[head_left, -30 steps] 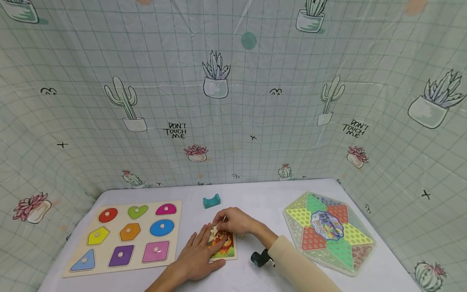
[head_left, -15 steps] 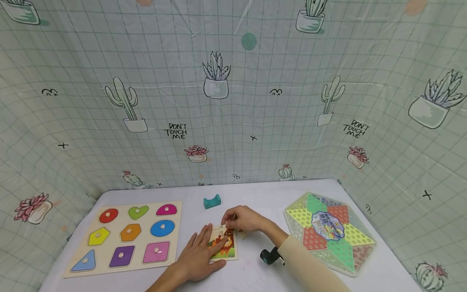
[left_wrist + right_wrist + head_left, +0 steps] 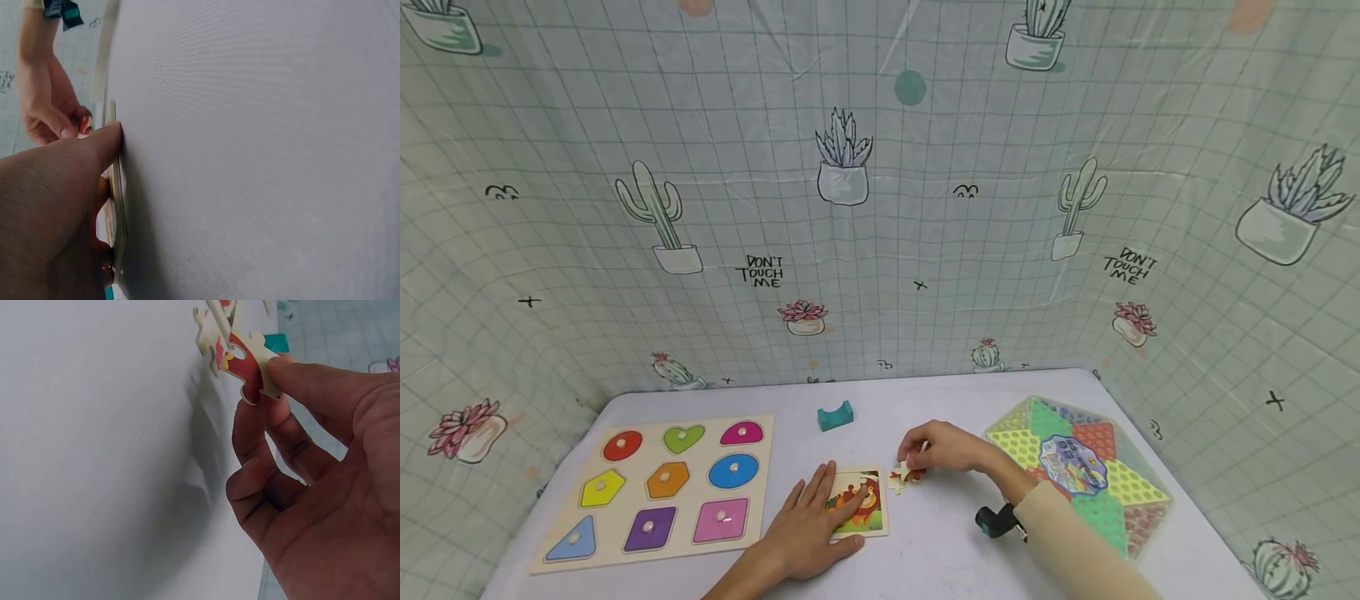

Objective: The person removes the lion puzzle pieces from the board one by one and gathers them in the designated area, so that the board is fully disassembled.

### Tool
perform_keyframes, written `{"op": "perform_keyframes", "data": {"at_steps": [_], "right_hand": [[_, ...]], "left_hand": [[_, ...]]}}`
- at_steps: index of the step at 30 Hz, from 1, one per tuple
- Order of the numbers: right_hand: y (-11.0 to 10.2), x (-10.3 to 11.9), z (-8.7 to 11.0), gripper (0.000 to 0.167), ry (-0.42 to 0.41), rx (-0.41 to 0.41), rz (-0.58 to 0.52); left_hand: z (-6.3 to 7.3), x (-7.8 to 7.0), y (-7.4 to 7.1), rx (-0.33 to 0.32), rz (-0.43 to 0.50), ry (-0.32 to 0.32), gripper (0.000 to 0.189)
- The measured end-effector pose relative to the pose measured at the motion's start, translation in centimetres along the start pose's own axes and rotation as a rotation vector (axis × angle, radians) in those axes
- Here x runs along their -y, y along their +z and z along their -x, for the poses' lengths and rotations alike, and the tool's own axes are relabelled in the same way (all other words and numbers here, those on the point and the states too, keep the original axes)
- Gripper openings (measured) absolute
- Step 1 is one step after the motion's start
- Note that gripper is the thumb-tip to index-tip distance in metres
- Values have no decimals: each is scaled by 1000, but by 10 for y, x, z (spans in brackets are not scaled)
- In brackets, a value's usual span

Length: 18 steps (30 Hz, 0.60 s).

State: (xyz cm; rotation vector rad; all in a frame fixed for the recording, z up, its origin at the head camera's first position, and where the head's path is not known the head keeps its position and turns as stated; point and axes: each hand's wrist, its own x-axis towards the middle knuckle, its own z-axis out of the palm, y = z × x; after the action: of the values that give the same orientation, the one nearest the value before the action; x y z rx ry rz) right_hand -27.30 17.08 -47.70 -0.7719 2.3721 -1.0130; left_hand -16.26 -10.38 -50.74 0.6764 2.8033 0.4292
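A small jigsaw puzzle (image 3: 868, 521) with a lion picture in a pale wooden frame lies mid-table. My left hand (image 3: 805, 525) rests on its left part with straight fingers, covering some of the picture; the left wrist view shows the thumb at the frame's edge (image 3: 119, 212). To the right of the frame, my right hand (image 3: 943, 447) pinches a red and cream puzzle piece (image 3: 249, 369) between thumb and fingertips. Right beside that piece is another puzzle piece (image 3: 209, 334), which overlaps it in the right wrist view.
A shape board (image 3: 688, 450) with knobbed coloured shapes lies on the left. On the right is a hexagonal board (image 3: 1071, 462) with coloured triangles, partly behind the right arm. A teal curved block (image 3: 836, 415) stands at the back. A black device (image 3: 996, 522) sits by the right wrist.
My right hand has moved right, from the puzzle's top edge to the loose pieces beside it, uncovering the top of the lion picture. My left hand has stayed in place.
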Motion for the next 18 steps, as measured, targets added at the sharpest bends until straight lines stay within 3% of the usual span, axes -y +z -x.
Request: {"op": "perform_keyframes", "data": {"at_steps": [18], "right_hand": [[-4,-14,4,11,32,14,90]], "left_hand": [[-2,1,2,5,8,-17,69]]}}
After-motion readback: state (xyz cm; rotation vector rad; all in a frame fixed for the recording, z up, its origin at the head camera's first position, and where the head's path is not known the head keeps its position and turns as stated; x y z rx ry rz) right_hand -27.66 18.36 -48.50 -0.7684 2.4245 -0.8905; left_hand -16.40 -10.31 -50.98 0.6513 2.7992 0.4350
